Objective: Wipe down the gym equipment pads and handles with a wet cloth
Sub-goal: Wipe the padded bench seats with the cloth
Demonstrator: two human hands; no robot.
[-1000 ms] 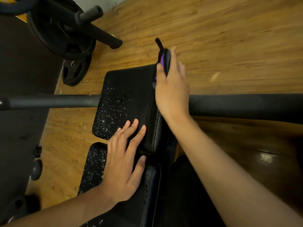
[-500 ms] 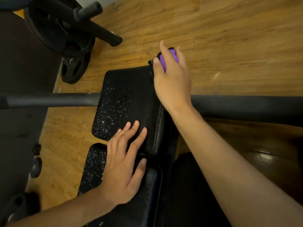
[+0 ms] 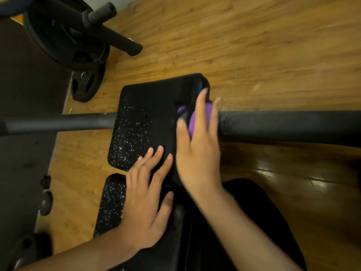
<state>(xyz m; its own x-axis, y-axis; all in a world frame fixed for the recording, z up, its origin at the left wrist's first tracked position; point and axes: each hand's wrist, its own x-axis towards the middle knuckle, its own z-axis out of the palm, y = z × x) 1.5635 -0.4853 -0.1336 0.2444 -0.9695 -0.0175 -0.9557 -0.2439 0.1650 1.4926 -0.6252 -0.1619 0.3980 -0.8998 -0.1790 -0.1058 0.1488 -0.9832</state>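
Note:
A black bench pad (image 3: 148, 118), speckled with water drops, lies below me, with a second pad section (image 3: 111, 202) nearer to me. My right hand (image 3: 199, 153) presses a purple cloth (image 3: 195, 120) against the right edge of the far pad, fingers spread over the cloth. Flat on the pad at the gap between the two sections rests my left hand (image 3: 144, 200), fingers straight. A black bar (image 3: 283, 126) crosses under the pad from left to right.
Black weight plates (image 3: 64, 40) on a barbell sleeve (image 3: 101, 12) stand at the upper left, and a smaller plate (image 3: 88, 85) leans beside them. Wooden floor (image 3: 254, 45) surrounds the bench. A dark mat (image 3: 23, 133) runs along the left.
My right hand has slid the purple cloth back toward me along the pad's right edge, from the far corner to the bar. My left hand has stayed in place.

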